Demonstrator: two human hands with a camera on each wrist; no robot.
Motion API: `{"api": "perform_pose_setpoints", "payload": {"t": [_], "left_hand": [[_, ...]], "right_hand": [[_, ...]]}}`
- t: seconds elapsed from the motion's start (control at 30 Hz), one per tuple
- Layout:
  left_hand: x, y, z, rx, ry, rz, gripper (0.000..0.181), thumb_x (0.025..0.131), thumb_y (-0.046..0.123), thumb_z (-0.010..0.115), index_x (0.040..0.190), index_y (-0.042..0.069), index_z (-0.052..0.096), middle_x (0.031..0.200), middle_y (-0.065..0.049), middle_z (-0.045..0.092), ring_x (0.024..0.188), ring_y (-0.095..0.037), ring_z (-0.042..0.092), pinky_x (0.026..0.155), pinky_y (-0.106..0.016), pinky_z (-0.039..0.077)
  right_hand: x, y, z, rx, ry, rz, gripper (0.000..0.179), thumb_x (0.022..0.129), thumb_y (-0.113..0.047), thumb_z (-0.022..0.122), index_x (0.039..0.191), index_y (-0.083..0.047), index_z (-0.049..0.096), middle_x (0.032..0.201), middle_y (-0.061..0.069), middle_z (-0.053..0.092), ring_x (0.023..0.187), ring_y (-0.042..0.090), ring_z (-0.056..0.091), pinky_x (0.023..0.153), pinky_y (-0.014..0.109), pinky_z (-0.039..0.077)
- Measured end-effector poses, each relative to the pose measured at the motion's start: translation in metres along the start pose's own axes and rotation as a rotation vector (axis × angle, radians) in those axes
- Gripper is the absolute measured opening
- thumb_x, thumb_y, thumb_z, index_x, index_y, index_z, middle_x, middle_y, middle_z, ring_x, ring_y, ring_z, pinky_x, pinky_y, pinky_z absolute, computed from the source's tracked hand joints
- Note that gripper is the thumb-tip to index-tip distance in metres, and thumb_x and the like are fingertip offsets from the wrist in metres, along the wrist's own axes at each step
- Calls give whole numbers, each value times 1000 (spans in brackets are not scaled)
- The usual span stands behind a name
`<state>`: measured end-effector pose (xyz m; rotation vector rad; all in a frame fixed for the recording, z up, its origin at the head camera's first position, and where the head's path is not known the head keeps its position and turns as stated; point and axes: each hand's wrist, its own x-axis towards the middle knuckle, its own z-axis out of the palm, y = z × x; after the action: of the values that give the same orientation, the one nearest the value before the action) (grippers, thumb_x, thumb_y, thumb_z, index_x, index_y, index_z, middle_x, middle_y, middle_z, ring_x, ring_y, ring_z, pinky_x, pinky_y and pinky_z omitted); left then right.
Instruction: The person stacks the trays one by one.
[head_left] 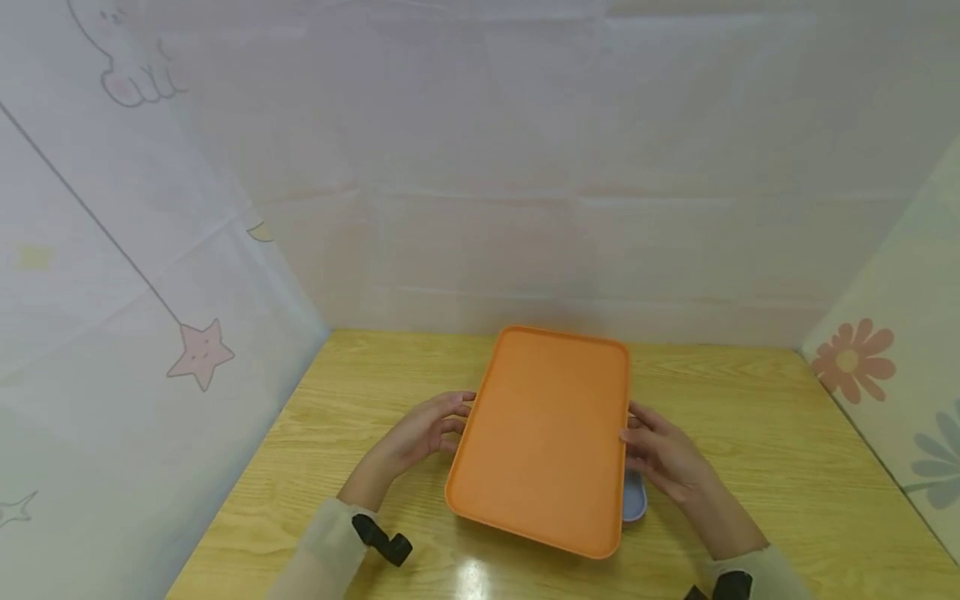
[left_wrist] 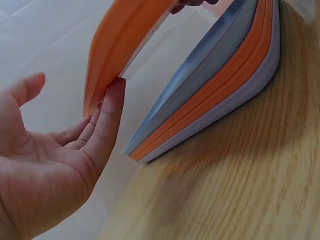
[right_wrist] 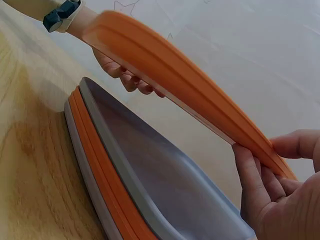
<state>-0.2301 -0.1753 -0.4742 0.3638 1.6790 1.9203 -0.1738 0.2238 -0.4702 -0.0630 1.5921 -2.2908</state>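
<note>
An orange tray (head_left: 543, 442) is held above the table by both hands, tilted, its inner face up. My left hand (head_left: 423, 429) supports its left edge from beneath; in the left wrist view the thumb stands away from the tray and the extended fingers touch the underside. On the right edge, my right hand (head_left: 667, 454) pinches the rim between thumb and fingers. Below lies a stack of trays: a blue-grey tray (right_wrist: 165, 175) on top, orange (right_wrist: 100, 155) under it, a pale lavender-grey one (left_wrist: 235, 102) at the bottom. From the head view most of the stack is hidden.
The wooden table (head_left: 757, 433) extends on both sides of the trays. A pale cloth backdrop (head_left: 525, 208) rises behind it, with printed side cloths at left and right. Dark wrist straps (head_left: 381, 537) sit over the pale sleeves.
</note>
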Motion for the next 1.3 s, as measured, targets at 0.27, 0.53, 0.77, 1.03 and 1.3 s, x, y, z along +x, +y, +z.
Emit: {"api": "perform_pose_setpoints", "payload": {"t": [0.27, 0.53, 0.77, 1.03, 1.3], "left_hand": [[12, 0, 11, 58, 35, -29, 60, 104, 19, 56, 158, 13, 31, 122, -11, 59, 104, -23, 65, 76, -43, 61], [18, 2, 19, 58, 47, -31, 63, 101, 10, 59, 158, 14, 31, 120, -12, 55, 102, -23, 63, 68, -40, 62], [23, 2, 25, 80, 96, -46, 66, 99, 10, 60, 158, 12, 29, 123, -16, 54, 100, -23, 62, 66, -40, 62], [32, -5, 24, 106, 124, -67, 67, 99, 12, 59, 159, 10, 28, 130, -20, 52, 102, -25, 62, 69, -40, 62], [39, -6, 27, 104, 137, -67, 68, 99, 10, 59, 159, 8, 27, 130, -21, 52, 99, -25, 64, 68, -41, 63]], "right_hand": [[6, -4, -14, -114, -79, 33, 75, 103, -2, 50, 161, 3, 2, 117, 1, 57, 100, 14, 66, 85, 32, 59], [15, -12, -23, -225, -43, 48, 77, 102, -7, 56, 161, 0, 9, 118, 2, 60, 102, 16, 68, 89, 38, 59], [23, -14, -28, -276, -5, 69, 78, 101, -10, 59, 162, -1, 11, 120, 4, 61, 102, 17, 68, 89, 39, 59], [31, -12, -35, -311, 16, 88, 76, 102, -12, 60, 162, -4, 14, 124, 7, 59, 104, 17, 68, 90, 41, 59], [39, -14, -38, -367, 32, 87, 75, 101, -11, 60, 161, -1, 17, 130, 14, 56, 104, 16, 67, 92, 44, 58]]}}
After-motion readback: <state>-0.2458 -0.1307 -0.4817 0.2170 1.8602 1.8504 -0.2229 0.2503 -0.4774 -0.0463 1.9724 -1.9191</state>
